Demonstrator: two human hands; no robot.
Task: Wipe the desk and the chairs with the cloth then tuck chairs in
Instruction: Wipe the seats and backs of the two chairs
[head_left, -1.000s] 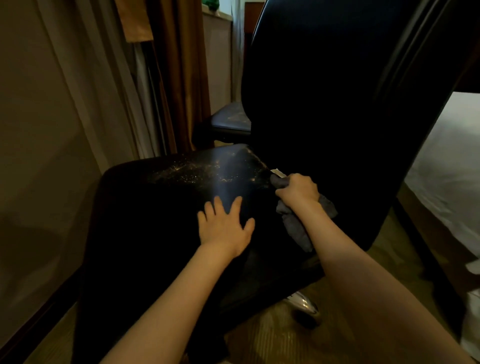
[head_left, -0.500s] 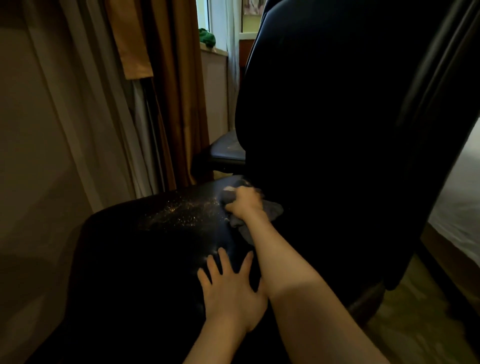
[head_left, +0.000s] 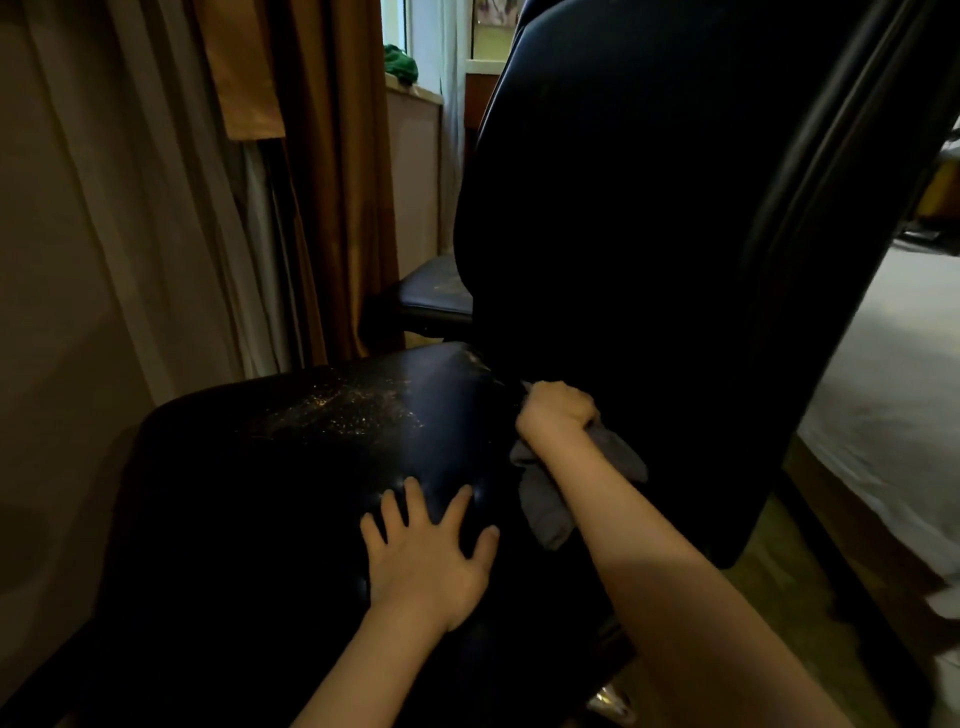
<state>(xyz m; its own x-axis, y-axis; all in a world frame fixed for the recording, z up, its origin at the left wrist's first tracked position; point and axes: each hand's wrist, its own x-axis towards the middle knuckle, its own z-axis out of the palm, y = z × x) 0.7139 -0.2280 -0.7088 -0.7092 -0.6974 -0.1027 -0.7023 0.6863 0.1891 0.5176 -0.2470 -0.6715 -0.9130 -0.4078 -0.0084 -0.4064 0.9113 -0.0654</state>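
My right hand (head_left: 558, 413) fists the grey cloth (head_left: 550, 499) at centre frame, where chair seat (head_left: 291, 467) meets backrest (head_left: 649, 234); cloth trails below my wrist. My left hand (head_left: 428, 561) lies flat, fingers spread, on the seat

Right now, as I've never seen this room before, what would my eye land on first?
A big black chair fills the frame, its tall back rising at right. Pale specks glint on the seat toward its far edge. The right hand grips a grey cloth where seat meets back; the left hand lies flat on the seat, nearer the camera.
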